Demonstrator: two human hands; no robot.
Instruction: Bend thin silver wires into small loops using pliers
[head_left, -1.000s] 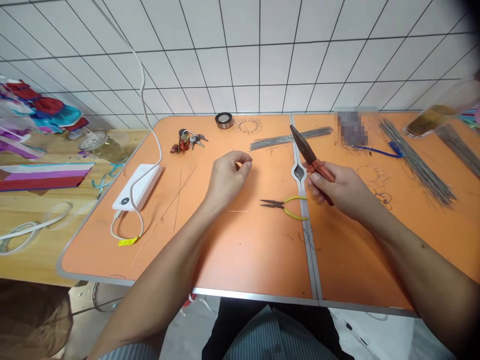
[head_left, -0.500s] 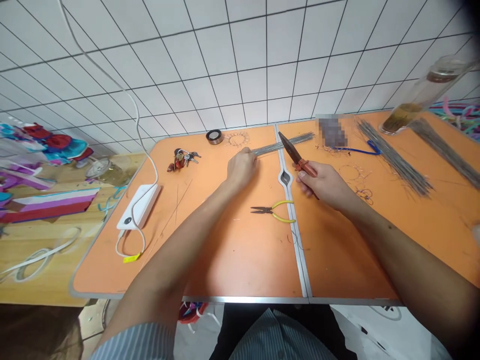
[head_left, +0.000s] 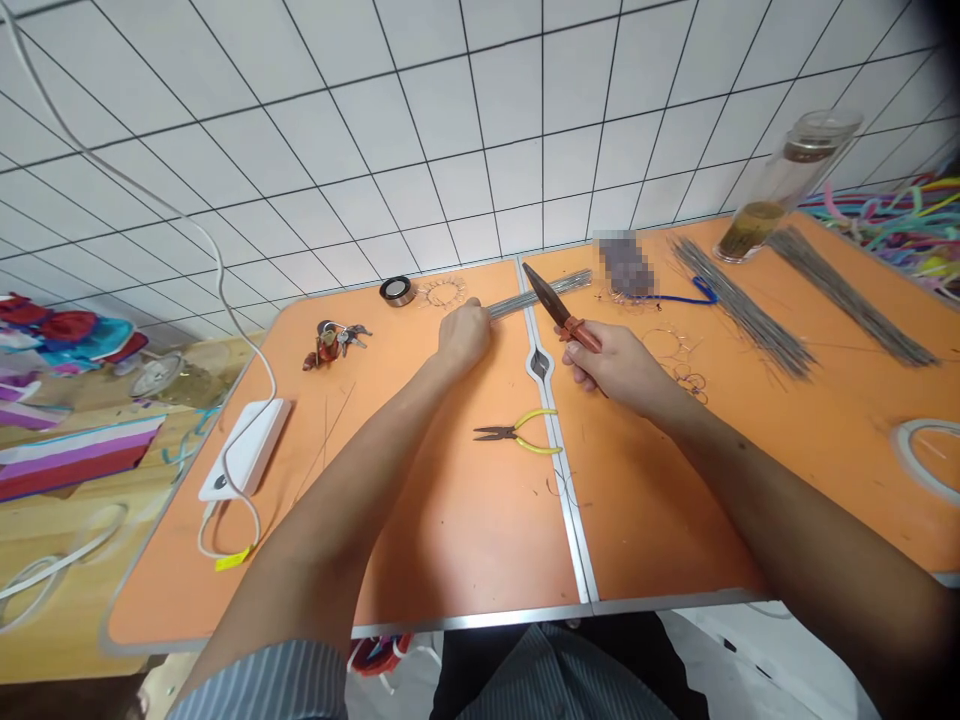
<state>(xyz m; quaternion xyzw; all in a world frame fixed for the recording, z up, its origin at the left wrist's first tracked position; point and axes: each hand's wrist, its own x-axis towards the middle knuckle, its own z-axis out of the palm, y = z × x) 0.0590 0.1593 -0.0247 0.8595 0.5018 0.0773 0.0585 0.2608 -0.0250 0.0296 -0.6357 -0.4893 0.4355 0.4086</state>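
My left hand (head_left: 465,335) is closed around the near end of a bundle of thin steel wires (head_left: 540,295), which runs off to the right across the table's centre seam. My right hand (head_left: 615,368) grips red-handled long-nose pliers (head_left: 559,313), their dark jaws pointing up and left, close to the wire bundle but apart from it. Yellow-handled pliers (head_left: 517,433) lie on the orange folding table (head_left: 457,540) below my hands, touching neither.
Further wire bundles (head_left: 739,308) and small wire rings (head_left: 671,355) lie right of my right hand. Keys (head_left: 328,345), a tape roll (head_left: 397,291) and a white power bank (head_left: 244,450) sit to the left. A glass bottle (head_left: 784,180) stands at the back right, by the tiled wall (head_left: 480,170).
My left hand has moved forward and closed on the end of the wire bundle. My right hand still holds the red pliers. The whole view has tilted and shifted as my head moved.
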